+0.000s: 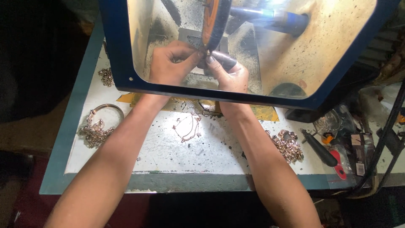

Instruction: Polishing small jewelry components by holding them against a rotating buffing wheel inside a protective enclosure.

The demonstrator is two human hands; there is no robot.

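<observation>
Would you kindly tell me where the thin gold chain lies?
The thin gold chain lies mid-table on the white tabletop, between the person's forearms, just before the blue-framed hood.

One view only, worn on the head, looking steeply down and forward over both forearms onto the white-topped, teal-edged worktable. Close range: table's near edge at bottom of frame, blue-framed polishing hood above the table filling the top. No second view to overlap.

Hood at the back of the surface; wheel inside it; chain piles left and right.
</observation>
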